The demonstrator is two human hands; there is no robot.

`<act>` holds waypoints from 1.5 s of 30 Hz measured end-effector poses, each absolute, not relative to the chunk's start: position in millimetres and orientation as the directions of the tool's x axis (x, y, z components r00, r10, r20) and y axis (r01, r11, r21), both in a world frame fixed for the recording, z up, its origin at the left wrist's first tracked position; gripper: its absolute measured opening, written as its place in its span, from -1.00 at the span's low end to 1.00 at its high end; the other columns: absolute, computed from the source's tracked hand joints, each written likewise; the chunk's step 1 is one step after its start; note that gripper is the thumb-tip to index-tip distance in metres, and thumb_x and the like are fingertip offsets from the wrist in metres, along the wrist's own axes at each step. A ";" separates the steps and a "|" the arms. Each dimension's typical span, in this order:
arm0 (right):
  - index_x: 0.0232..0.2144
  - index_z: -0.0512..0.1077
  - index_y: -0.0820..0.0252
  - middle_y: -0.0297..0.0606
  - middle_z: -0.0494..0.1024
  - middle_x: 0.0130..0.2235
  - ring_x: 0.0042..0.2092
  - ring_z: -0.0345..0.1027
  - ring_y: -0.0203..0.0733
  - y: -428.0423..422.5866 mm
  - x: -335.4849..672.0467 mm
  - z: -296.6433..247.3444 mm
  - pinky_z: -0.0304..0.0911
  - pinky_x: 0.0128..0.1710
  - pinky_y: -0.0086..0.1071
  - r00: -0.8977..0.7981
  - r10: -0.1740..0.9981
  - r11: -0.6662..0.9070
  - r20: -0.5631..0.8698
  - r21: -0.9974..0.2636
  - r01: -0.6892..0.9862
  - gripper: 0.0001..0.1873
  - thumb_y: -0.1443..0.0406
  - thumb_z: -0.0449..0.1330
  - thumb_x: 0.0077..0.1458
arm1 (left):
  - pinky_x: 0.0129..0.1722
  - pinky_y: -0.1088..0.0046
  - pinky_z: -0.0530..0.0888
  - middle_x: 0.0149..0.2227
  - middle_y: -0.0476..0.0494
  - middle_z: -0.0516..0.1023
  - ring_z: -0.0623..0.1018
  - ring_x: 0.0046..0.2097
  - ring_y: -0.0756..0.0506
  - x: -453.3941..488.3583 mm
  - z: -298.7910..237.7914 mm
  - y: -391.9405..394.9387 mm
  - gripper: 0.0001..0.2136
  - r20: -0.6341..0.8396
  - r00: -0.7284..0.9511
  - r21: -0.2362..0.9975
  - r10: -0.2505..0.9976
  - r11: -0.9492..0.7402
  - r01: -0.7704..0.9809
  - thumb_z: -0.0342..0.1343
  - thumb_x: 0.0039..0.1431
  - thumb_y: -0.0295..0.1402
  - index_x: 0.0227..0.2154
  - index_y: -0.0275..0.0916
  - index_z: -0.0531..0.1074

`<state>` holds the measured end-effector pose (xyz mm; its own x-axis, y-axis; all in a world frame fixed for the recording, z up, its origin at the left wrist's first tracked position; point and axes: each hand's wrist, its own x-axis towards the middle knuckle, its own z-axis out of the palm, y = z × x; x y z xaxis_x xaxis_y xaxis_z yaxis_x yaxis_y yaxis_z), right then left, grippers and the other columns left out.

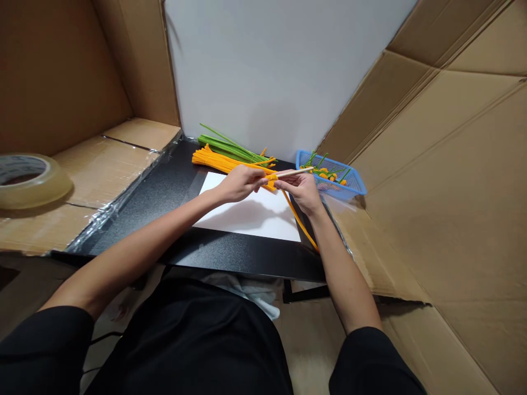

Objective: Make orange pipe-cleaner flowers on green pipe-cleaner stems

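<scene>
My left hand (241,184) is closed in a pinch on the wound end of an orange pipe cleaner (300,219), right where it wraps round a thin wooden stick (294,172). My right hand (302,192) is closed around the same stick and pipe cleaner; the free orange tail hangs down past my right wrist toward the table's front edge. Both hands hover over a white sheet of paper (251,216) on the black table (173,189).
A bundle of orange pipe cleaners (218,160) and a bundle of green ones (226,146) lie behind the paper. A blue mesh basket (352,186) at the right holds small orange and green pieces. A roll of clear tape (28,181) sits on cardboard at the left. Cardboard walls enclose the table.
</scene>
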<state>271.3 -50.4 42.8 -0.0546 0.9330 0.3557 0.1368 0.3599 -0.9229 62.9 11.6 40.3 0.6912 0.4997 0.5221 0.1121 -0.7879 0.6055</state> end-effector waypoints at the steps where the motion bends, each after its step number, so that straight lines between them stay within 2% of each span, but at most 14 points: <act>1: -0.28 0.63 0.14 -0.23 0.70 -0.24 -0.16 0.59 -0.09 -51.1 270.8 43.4 0.49 -0.05 -0.16 -0.053 0.933 0.360 0.356 -0.922 0.143 -0.56 0.07 0.52 -0.23 | -0.44 0.46 0.31 -0.56 -0.09 0.47 0.42 -0.49 -0.01 62.5 41.4 12.5 -0.64 0.472 0.730 0.701 0.494 -0.713 0.029 0.02 0.34 -0.12 -0.39 -0.29 0.54; 4: -0.27 0.63 0.14 -0.24 0.70 -0.28 -0.19 0.59 -0.10 -53.3 268.6 44.9 0.50 -0.07 -0.17 -0.037 0.928 0.372 0.371 -0.916 0.150 -0.54 0.05 0.52 -0.22 | -0.49 0.44 0.29 -0.62 -0.05 0.35 0.33 -0.54 0.00 62.8 42.6 14.7 -0.60 0.345 0.823 0.898 0.452 -0.413 -0.149 0.07 0.29 -0.05 -0.38 -0.31 0.57; 7: -0.32 0.62 0.15 -0.24 0.69 -0.30 -0.25 0.58 -0.13 -53.7 267.3 44.5 0.50 -0.14 -0.19 -0.007 0.922 0.383 0.386 -0.912 0.145 -0.59 0.06 0.51 -0.21 | -0.51 0.43 0.27 -0.65 -0.02 0.29 0.29 -0.57 0.01 64.3 42.5 15.0 -0.60 0.270 0.861 0.951 0.430 -0.257 -0.170 0.09 0.26 -0.04 -0.40 -0.32 0.56; 10: -0.36 0.61 0.17 -0.24 0.68 -0.32 -0.29 0.56 -0.15 -51.3 266.5 41.9 0.50 -0.17 -0.21 0.021 0.915 0.396 0.403 -0.907 0.142 -0.62 0.07 0.50 -0.19 | -0.46 0.45 0.32 -0.57 -0.07 0.42 0.39 -0.51 -0.01 66.4 40.7 11.2 -0.62 0.311 0.793 0.915 0.524 -0.391 -0.100 0.09 0.27 -0.05 -0.33 -0.32 0.53; 11: -0.36 0.61 0.17 -0.24 0.68 -0.32 -0.29 0.56 -0.15 -50.2 265.9 40.7 0.49 -0.17 -0.22 0.034 0.912 0.400 0.408 -0.905 0.145 -0.62 0.06 0.50 -0.18 | -0.43 0.45 0.34 -0.52 -0.10 0.48 0.44 -0.47 -0.02 67.2 39.3 9.1 -0.64 0.368 0.735 0.868 0.570 -0.493 -0.051 0.11 0.26 -0.06 -0.27 -0.31 0.52; 13: -0.36 0.61 0.17 -0.24 0.68 -0.32 -0.30 0.55 -0.16 -48.4 264.0 38.4 0.49 -0.17 -0.22 0.070 0.908 0.399 0.413 -0.904 0.154 -0.61 0.05 0.49 -0.18 | -0.36 0.46 0.37 -0.37 -0.15 0.58 0.51 -0.37 -0.06 68.7 35.1 4.6 -0.68 0.526 0.592 0.700 0.610 -0.706 0.105 0.18 0.22 -0.12 -0.14 -0.29 0.49; 16: -0.35 0.60 0.19 -0.24 0.68 -0.32 -0.29 0.55 -0.15 -47.7 259.8 36.1 0.49 -0.17 -0.23 0.112 0.908 0.385 0.403 -0.910 0.154 -0.58 0.04 0.50 -0.20 | -0.29 0.44 0.38 -0.28 -0.18 0.62 0.55 -0.26 -0.10 70.7 27.2 0.2 -0.74 0.729 0.467 0.375 0.501 -0.863 0.339 0.23 0.20 -0.23 -0.11 -0.25 0.49; 17: -0.34 0.59 0.19 -0.24 0.68 -0.32 -0.29 0.56 -0.15 -48.1 258.5 35.9 0.49 -0.17 -0.23 0.114 0.909 0.383 0.402 -0.910 0.156 -0.57 0.03 0.49 -0.19 | -0.29 0.43 0.38 -0.29 -0.18 0.63 0.56 -0.26 -0.10 71.2 24.8 -0.3 -0.78 0.766 0.451 0.304 0.458 -0.876 0.375 0.22 0.21 -0.26 -0.14 -0.25 0.50; 19: -0.33 0.58 0.19 -0.23 0.67 -0.31 -0.28 0.56 -0.14 -49.5 256.2 36.1 0.49 -0.16 -0.23 0.104 0.905 0.393 0.413 -0.904 0.168 -0.57 0.02 0.48 -0.17 | -0.30 0.43 0.39 -0.34 -0.16 0.62 0.56 -0.29 -0.10 71.9 21.8 -0.4 -0.84 0.801 0.437 0.235 0.409 -0.886 0.399 0.19 0.24 -0.28 -0.20 -0.24 0.52; 23: -0.33 0.57 0.18 -0.23 0.66 -0.29 -0.27 0.55 -0.15 -51.9 254.3 37.7 0.48 -0.17 -0.24 0.097 0.885 0.430 0.455 -0.880 0.202 -0.59 0.01 0.46 -0.12 | -0.31 0.45 0.39 -0.34 -0.13 0.62 0.55 -0.31 -0.07 72.5 23.5 -2.1 -0.85 0.797 0.410 0.292 0.444 -0.877 0.382 0.16 0.27 -0.27 -0.21 -0.24 0.51; 28: -0.35 0.57 0.18 -0.21 0.65 -0.27 -0.26 0.54 -0.15 -52.6 254.1 38.1 0.48 -0.16 -0.24 0.132 0.854 0.467 0.503 -0.854 0.230 -0.61 0.02 0.46 -0.12 | -0.27 0.51 0.43 -0.30 -0.10 0.63 0.58 -0.28 -0.02 74.3 30.7 -8.6 -0.80 0.730 0.398 0.546 0.556 -0.824 0.149 0.13 0.32 -0.21 -0.20 -0.24 0.49; 31: -0.35 0.58 0.17 -0.20 0.66 -0.25 -0.21 0.54 -0.12 -52.5 254.5 36.7 0.47 -0.12 -0.23 0.144 0.837 0.479 0.528 -0.834 0.275 -0.64 0.04 0.44 -0.08 | -0.28 0.53 0.45 -0.26 -0.10 0.63 0.58 -0.26 -0.01 75.5 32.1 -10.7 -0.77 0.705 0.382 0.625 0.597 -0.778 0.062 0.12 0.32 -0.17 -0.20 -0.24 0.50; 36: -0.33 0.60 0.15 -0.23 0.66 -0.26 -0.23 0.53 -0.13 -53.1 255.5 34.0 0.47 -0.16 -0.24 0.130 0.798 0.521 0.589 -0.782 0.342 -0.72 0.08 0.41 0.00 | -0.30 0.53 0.44 -0.23 -0.15 0.62 0.55 -0.29 0.00 74.1 33.7 -10.6 -0.76 0.757 0.360 0.563 0.545 -0.824 0.065 0.15 0.30 -0.16 -0.23 -0.25 0.53; 45: -0.40 0.62 0.16 -0.25 0.67 -0.34 -0.28 0.52 -0.16 -53.9 255.0 34.6 0.44 -0.21 -0.29 0.107 0.751 0.570 0.652 -0.722 0.393 -0.75 0.10 0.42 0.00 | -0.32 0.48 0.42 -0.32 -0.13 0.58 0.52 -0.32 -0.03 73.8 30.0 -4.0 -0.83 0.838 0.357 0.397 0.414 -0.910 0.123 0.13 0.31 -0.27 -0.27 -0.26 0.52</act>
<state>255.0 -53.9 34.6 0.1070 0.7510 0.6516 0.3930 0.5700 -0.7216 73.8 -4.0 30.0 0.3567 0.4139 0.8376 0.1227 -0.9095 0.3972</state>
